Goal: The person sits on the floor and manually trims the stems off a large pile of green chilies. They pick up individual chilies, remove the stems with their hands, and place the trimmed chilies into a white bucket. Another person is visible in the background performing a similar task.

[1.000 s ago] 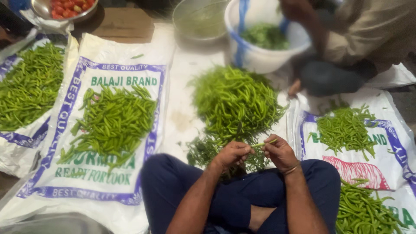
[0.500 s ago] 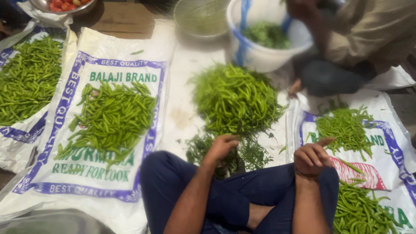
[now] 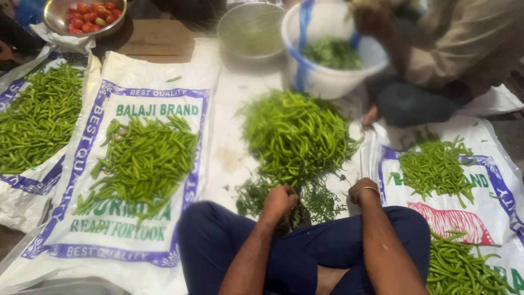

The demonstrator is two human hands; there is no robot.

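Green chillies (image 3: 295, 134), left hand (image 3: 279, 201) fisted, right hand (image 3: 364, 191) fingers hidden

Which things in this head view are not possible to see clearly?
- Left hand: closed fist at the chilli pile; what it grips is hidden.
- Right hand: fingers hidden behind the wrist.
- White bucket: greens inside blurred.
- Other person: cut off by the top edge.

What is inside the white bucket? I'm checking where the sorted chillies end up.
The white bucket holds green pieces, heaped low. Its bottom is covered, and another person's hand hides the far rim.
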